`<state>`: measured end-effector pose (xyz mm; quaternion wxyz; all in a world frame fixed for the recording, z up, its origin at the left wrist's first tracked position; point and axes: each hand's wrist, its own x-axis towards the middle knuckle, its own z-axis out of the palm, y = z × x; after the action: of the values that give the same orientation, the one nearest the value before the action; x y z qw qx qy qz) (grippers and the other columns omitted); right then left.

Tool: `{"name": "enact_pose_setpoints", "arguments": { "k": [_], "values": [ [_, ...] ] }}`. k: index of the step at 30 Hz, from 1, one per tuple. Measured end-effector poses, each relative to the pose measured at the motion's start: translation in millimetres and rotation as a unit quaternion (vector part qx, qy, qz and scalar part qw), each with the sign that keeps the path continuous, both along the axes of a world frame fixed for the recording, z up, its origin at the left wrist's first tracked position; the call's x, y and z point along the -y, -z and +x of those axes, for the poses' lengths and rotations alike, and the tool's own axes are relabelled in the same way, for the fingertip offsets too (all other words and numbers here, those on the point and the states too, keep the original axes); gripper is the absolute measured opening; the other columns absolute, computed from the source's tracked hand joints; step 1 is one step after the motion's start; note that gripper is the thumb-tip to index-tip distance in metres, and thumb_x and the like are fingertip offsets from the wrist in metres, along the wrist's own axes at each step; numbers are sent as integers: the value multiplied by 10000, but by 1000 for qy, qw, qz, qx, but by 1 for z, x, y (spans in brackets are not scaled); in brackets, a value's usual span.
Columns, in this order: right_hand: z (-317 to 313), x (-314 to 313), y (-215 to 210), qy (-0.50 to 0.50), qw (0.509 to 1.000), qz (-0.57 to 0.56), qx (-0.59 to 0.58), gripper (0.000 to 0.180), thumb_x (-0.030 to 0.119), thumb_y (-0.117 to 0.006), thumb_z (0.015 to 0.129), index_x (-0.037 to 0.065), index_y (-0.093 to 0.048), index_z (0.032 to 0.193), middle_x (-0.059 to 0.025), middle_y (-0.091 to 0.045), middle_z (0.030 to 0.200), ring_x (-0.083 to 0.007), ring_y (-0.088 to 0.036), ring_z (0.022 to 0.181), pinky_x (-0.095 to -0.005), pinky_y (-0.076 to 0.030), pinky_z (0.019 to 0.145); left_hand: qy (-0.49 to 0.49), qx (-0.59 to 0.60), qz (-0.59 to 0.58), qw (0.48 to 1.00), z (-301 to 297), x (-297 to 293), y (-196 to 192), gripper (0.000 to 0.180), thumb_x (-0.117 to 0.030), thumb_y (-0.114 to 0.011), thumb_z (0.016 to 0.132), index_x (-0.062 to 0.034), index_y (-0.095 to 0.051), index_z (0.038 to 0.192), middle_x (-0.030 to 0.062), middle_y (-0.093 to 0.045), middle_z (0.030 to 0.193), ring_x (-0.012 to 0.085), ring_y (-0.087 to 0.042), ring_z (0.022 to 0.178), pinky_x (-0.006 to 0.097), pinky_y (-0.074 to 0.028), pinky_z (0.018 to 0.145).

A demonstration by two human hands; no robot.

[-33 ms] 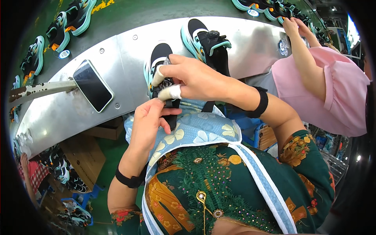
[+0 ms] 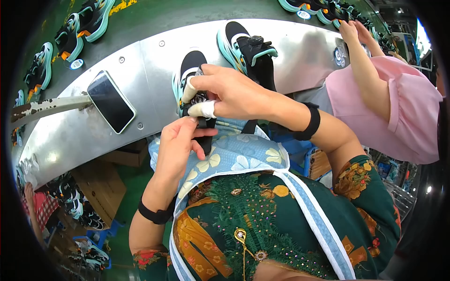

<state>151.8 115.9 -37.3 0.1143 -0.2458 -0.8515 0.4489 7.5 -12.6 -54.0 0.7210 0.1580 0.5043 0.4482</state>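
A black sneaker (image 2: 193, 62) with a white and mint-green sole lies toe-away at the metal ledge's near edge, partly covered by my hands. My right hand (image 2: 234, 96), with pale coverings on thumb and finger, closes over its upper around a round lacing dial. Lower down, my left hand (image 2: 174, 143) pinches the black part near the shoe's opening between thumb and forefinger, its other fingers loosely bent. What exactly sits in that pinch is hard to make out. Just to the right, a second matching sneaker (image 2: 251, 54) stands untouched, its dial and mint collar showing.
A phone (image 2: 111, 102) lies on the metal ledge (image 2: 154, 93) at left, beside a chipped metal bar (image 2: 51, 107). Beyond runs a green belt (image 2: 154, 11) carrying more sneakers (image 2: 70, 37). A co-worker in pink (image 2: 375, 103) works at right. Cartons (image 2: 101, 192) and shoes are below left.
My right thumb has shifted up very slightly against the shoe. Both hands otherwise keep their places, and the sneakers and phone have not moved.
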Motion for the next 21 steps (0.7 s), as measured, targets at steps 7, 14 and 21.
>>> {"name": "enact_pose_setpoints", "arguments": {
  "k": [7,14,21],
  "values": [
    [-4,-11,4,-50,999,10,8,201,159,-743,734,82,-674,906,-59,-490,767,-177,-500,644,-310,-427,595,46,-21,-10,999,-7,-5,16,343,-225,-458,996,67,-636,1013,191,-685,979,178,-685,719,230,-484,447],
    [5,-17,-1,-76,994,-38,67,273,113,-695,747,83,-673,1018,-89,-512,856,-215,-550,746,-338,-452,665,43,3,-2,999,-6,-8,19,356,-249,-475,1001,71,-617,1064,161,-670,1029,245,-688,953,258,-544,466],
    [27,-14,-10,-41,999,10,1,459,89,-691,823,121,-594,1270,-96,-510,831,-281,-541,834,-372,-448,773,27,22,-12,999,-7,-9,11,346,-256,-532,988,71,-635,1035,153,-667,1021,226,-685,926,261,-557,499]
  ]
}}
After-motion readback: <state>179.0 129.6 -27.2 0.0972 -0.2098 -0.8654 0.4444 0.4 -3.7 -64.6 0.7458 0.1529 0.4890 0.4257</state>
